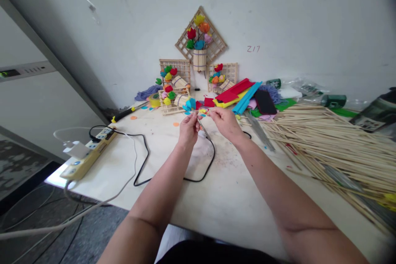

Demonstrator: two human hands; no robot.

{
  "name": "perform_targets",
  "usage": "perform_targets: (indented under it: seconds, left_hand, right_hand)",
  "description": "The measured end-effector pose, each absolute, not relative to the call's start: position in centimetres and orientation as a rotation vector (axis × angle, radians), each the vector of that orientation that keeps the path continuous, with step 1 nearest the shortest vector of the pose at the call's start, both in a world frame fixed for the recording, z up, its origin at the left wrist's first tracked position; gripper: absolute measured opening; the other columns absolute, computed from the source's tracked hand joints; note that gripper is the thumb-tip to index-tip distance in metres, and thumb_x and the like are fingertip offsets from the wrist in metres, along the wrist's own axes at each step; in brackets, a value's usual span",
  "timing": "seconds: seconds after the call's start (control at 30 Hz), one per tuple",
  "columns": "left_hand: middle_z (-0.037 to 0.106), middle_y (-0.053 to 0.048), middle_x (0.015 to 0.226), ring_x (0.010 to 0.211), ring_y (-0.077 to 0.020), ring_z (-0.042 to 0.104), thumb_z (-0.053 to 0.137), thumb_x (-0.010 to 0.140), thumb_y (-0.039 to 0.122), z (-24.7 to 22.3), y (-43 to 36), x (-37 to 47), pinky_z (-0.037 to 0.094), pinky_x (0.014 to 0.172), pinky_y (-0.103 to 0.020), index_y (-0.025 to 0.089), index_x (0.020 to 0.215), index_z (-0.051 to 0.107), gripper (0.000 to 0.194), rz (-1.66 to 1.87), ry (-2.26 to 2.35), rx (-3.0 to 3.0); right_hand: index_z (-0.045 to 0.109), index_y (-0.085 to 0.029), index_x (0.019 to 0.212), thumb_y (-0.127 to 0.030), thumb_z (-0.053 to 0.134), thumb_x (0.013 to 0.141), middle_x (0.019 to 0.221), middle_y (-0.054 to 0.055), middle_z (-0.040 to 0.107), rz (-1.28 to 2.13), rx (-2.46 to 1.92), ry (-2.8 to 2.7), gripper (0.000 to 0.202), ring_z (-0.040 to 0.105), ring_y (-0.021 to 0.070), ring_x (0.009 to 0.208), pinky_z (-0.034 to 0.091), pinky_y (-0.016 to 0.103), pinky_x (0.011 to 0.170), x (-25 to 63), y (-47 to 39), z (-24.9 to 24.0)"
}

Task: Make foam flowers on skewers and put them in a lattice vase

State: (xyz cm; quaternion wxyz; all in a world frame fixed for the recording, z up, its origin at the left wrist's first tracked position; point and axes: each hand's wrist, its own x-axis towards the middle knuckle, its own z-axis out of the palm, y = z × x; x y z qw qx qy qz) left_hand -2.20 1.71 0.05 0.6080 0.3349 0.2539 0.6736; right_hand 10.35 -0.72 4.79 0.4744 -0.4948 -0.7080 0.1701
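My left hand (pixel 188 128) is closed in a pinch over the middle of the table, around a thin dark stem (pixel 204 129). A blue paper flower (pixel 189 104) shows just beyond those fingertips, in line with the stem. Close by on the right, my right hand (pixel 226 121) also has its fingertips pressed together; what they hold is too small to make out. Small yellow and red scraps (pixel 203 111) appear between the two hands.
Stick lattices with paper flowers (pixel 201 29) stand against the wall. Folded coloured paper (pixel 236 93), a phone (pixel 265 102) and many thin wooden sticks (pixel 321 140) lie to the right. A power strip (pixel 88 154) sits left, its black cable (pixel 145 161) crossing the table.
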Motion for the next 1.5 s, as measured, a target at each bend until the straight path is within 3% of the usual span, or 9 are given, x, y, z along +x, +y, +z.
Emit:
perform_targets:
  seconds: [0.23,0.67,0.93,1.13,1.5]
  left_hand:
    - [0.060,0.002,0.058,0.035,-0.0008,0.040,0.073,0.063,0.027,-0.2,1.6,-1.7,0.026,0.033,-0.014,0.011,0.076,0.058,0.026,1.457,0.564,0.767]
    - [0.062,0.001,0.059,0.038,-0.0036,0.048,0.075,0.056,0.037,-0.2,0.8,-0.9,0.034,0.038,-0.016,0.012,0.067,0.053,0.035,1.440,0.651,0.898]
    - [0.056,0.003,0.048,0.037,-0.0060,0.050,0.077,0.052,0.035,-0.4,0.7,-0.6,0.037,0.038,-0.016,0.013,0.065,0.053,0.035,1.428,0.669,0.919]
    - [0.059,0.003,0.053,0.042,-0.0074,0.054,0.077,0.050,0.032,-0.5,0.7,-0.5,0.043,0.043,-0.018,0.013,0.068,0.054,0.035,1.403,0.693,0.939]
    - [0.061,0.001,0.056,0.043,-0.0090,0.056,0.077,0.049,0.032,-0.3,0.4,-0.3,0.045,0.044,-0.020,0.013,0.070,0.054,0.037,1.427,0.752,0.940]
  right_hand:
    - [0.065,-0.015,0.073,-0.023,0.052,0.074,0.071,0.003,0.065,0.448,-1.263,-1.695,0.015,0.054,0.0127,0.065,0.038,0.024,0.062,10.1,-0.4,4.3]
    - [0.066,-0.016,0.063,-0.023,0.053,0.073,0.057,0.002,0.063,0.329,-1.291,-1.643,0.018,0.055,0.0129,0.057,0.038,0.023,0.056,10.1,-0.2,3.7]
    - [0.071,-0.018,0.077,-0.022,0.055,0.071,0.076,0.003,0.069,0.295,-1.316,-1.648,0.017,0.061,0.0163,0.074,0.044,0.025,0.067,10.1,0.0,3.5]
    - [0.072,-0.016,0.085,-0.024,0.055,0.072,0.069,0.003,0.068,0.339,-1.387,-1.651,0.024,0.059,0.0159,0.067,0.044,0.026,0.065,10.1,0.2,3.5]
    - [0.068,-0.017,0.065,-0.026,0.053,0.071,0.060,0.000,0.062,0.367,-1.324,-1.635,0.018,0.055,0.0135,0.063,0.040,0.024,0.061,10.2,0.5,2.9]
